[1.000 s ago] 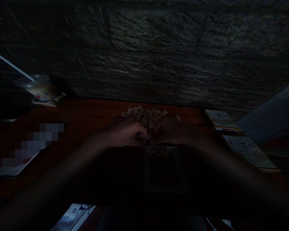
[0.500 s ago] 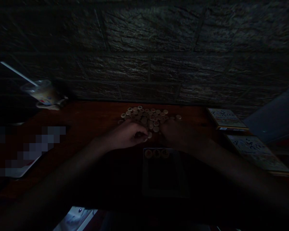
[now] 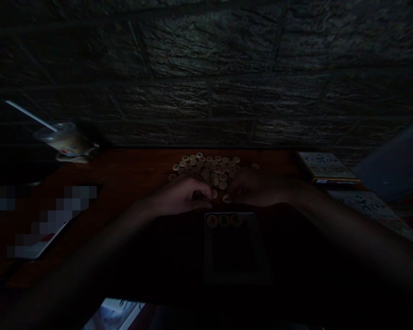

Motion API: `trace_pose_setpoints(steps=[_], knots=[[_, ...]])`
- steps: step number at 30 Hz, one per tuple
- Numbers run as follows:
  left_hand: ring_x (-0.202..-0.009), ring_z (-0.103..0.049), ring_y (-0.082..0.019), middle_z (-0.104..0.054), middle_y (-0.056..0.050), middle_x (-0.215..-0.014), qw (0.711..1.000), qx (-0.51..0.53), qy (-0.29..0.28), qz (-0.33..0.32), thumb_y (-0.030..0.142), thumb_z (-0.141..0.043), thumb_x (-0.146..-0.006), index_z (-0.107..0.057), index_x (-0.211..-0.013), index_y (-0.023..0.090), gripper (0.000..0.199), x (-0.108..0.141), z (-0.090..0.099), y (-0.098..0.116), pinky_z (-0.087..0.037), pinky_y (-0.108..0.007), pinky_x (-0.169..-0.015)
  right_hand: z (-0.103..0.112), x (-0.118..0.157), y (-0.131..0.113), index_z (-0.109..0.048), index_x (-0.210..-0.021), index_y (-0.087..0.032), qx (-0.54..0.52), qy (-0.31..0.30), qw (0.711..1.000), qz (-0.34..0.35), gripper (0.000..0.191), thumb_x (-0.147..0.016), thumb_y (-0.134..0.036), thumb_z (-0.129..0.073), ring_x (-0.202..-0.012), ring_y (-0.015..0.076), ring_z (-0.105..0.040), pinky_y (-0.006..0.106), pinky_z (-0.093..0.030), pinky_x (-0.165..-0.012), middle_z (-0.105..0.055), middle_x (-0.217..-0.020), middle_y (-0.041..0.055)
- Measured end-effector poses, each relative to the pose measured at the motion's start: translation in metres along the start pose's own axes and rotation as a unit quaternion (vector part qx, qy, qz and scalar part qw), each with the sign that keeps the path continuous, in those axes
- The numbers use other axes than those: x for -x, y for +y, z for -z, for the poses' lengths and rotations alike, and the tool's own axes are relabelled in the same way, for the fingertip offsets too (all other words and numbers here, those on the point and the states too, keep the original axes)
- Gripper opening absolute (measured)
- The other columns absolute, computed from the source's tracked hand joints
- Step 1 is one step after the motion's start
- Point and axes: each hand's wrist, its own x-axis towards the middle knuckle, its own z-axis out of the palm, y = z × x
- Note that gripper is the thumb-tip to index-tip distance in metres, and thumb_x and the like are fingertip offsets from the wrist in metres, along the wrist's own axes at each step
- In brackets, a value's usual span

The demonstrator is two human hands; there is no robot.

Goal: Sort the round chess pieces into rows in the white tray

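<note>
Round wooden Chinese chess pieces [image 3: 206, 173] lie in a loose heap on the brown table, some with marked faces up. My left hand [image 3: 184, 195] is closed in a pinch at the heap's near left side; what its fingertips hold is too dark to make out. A single chess piece [image 3: 226, 198] shows at the fingertips of my right hand [image 3: 253, 188], which is closed on it at the heap's near right side. Just below both hands is a shallow rectangular box [image 3: 208, 256], with three chess pieces [image 3: 224, 221] in a row along its far edge.
A stone-patterned wall [image 3: 206, 101] stands behind the table [image 3: 131, 165]. At the left are a plastic cup [image 3: 65, 140] with a straw and a blurred-out flat object [image 3: 51, 224]. Two printed boxes [image 3: 326, 166] lie at the right, the nearer partly behind my right forearm.
My right hand has drawn back toward me from the heap, with a chess piece now showing at its fingertips. My left hand stays nearly in place. The view has shifted slightly.
</note>
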Motion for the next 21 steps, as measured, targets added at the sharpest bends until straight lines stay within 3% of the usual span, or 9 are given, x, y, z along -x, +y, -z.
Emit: trace_pose_setpoints(steps=[5,11,16,21], knots=[[-0.085,-0.069,-0.014,-0.075,-0.001,-0.090,0.999,-0.038,0.010,-0.031,0.022,-0.073,-0.089,-0.077,-0.089,0.019,0.004,-0.0022,0.0002,-0.0010,-0.047,-0.025,-0.074,0.0017,-0.0006,-0.0001,-0.073,-0.074,-0.017,0.036,-0.029,0.999,-0.010,0.027,-0.090,-0.038,-0.065,-0.060,0.0147,-0.056,0.027,-0.038,-0.056,-0.068,-0.068,0.0039],[-0.087,-0.069,-0.015,-0.075,-0.002,-0.095,0.999,-0.031,0.021,-0.026,0.027,-0.078,-0.087,-0.075,-0.095,0.019,0.012,-0.0031,-0.0016,-0.0075,-0.048,-0.027,-0.075,-0.0031,0.0018,-0.0071,-0.072,-0.087,-0.016,0.092,-0.059,0.992,-0.056,0.031,-0.097,-0.037,-0.052,-0.064,0.0163,-0.060,0.027,-0.037,-0.053,-0.071,-0.080,0.0071],[-0.091,-0.067,-0.017,-0.074,-0.002,-0.098,0.996,-0.064,0.066,-0.020,0.037,-0.076,-0.087,-0.072,-0.100,0.020,0.021,-0.0021,-0.0021,-0.0086,-0.048,-0.030,-0.079,-0.0008,-0.0012,-0.0023,-0.068,-0.077,-0.016,0.077,0.000,0.997,-0.033,0.022,-0.091,-0.023,-0.053,-0.066,0.0156,-0.061,0.027,-0.038,-0.057,-0.070,-0.076,0.0054],[-0.102,-0.063,-0.019,-0.067,-0.004,-0.110,0.988,-0.129,0.072,-0.055,0.032,-0.072,-0.091,-0.071,-0.108,0.022,0.020,-0.0033,-0.0067,-0.0024,-0.049,-0.032,-0.088,0.0051,-0.0030,0.0005,-0.062,-0.068,-0.018,0.047,0.076,0.995,-0.046,0.025,-0.090,-0.023,-0.052,-0.055,0.0128,-0.054,0.027,-0.033,-0.053,-0.060,-0.061,0.0011]])
